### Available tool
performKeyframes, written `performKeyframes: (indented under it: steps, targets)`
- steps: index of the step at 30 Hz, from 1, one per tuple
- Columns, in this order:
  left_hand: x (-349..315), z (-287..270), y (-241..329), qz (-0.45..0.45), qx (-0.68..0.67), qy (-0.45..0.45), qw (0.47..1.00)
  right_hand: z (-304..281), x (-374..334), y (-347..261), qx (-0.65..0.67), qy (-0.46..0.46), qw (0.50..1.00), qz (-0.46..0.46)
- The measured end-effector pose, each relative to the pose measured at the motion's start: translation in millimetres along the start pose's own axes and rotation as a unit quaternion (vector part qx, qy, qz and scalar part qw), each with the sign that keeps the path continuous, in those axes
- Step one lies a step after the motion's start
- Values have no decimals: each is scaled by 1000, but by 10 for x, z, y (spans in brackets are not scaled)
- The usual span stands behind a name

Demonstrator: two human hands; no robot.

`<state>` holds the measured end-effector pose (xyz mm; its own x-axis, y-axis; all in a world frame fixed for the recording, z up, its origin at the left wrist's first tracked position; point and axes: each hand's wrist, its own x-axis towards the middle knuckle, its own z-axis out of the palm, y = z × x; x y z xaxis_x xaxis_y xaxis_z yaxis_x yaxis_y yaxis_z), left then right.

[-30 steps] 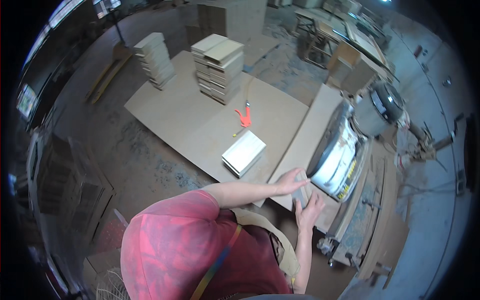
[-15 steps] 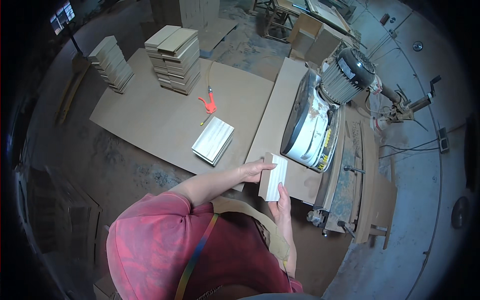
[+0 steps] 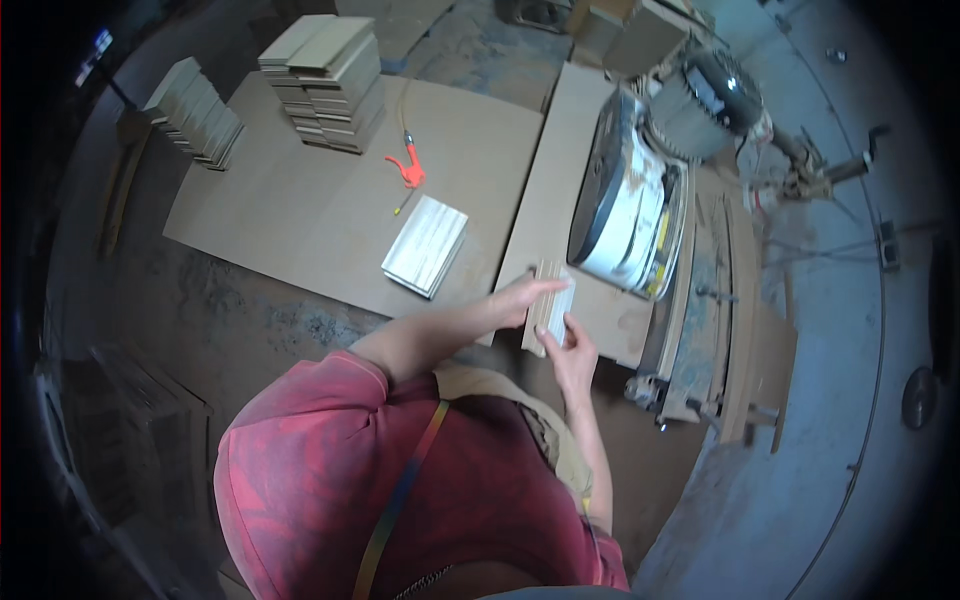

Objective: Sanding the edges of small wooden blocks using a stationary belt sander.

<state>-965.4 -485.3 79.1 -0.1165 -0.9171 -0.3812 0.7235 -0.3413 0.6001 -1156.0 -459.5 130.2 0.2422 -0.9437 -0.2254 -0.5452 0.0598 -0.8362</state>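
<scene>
The pale, rectangular wood-like piece [image 3: 555, 312] with a grooved brown side is judged light and stiff; its long edges offer the soundest hold. It sits between bare left hand [image 3: 519, 302] and bare right hand [image 3: 573, 358], both grasping it (left farther up), near the white-and-black rounded machine [image 3: 628, 215].

The held wood [image 3: 563, 312] sits between your left hand [image 3: 520, 302] and right hand [image 3: 573, 360], right of the board stack [image 3: 425, 242] on the table [image 3: 285, 225]; the machine [image 3: 628, 215] stands upper right.
</scene>
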Motion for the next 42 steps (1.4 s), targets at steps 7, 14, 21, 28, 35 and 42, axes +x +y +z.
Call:
performKeyframes:
  steps: [7, 14, 21, 28, 35, 42]
  targets:
    - [36, -65, 52, -104, -21, 23, 994, -30, -151, 38, 78, 36, 996, 25]
    - [187, -167, 64, -95, -103, 35, 990, -469, -192, 348, -152, 198, 963, -99]
    - [-26, -244, 34, -151, -102, 22, 983, -601, 352, 1201, -418, 339, 833, -128]
    - [-144, -52, 159, -134, -20, 93, 987, -567, 1206, 1123, -363, 357, 846, -160]
    - [113, 59, 35, -53, 1, 39, 998, -67, 234, 361, -144, 110, 966, -186]
    - [70, 35, 150, -94, -44, 36, 994, -437, 21, 808, -183, 161, 964, -105]
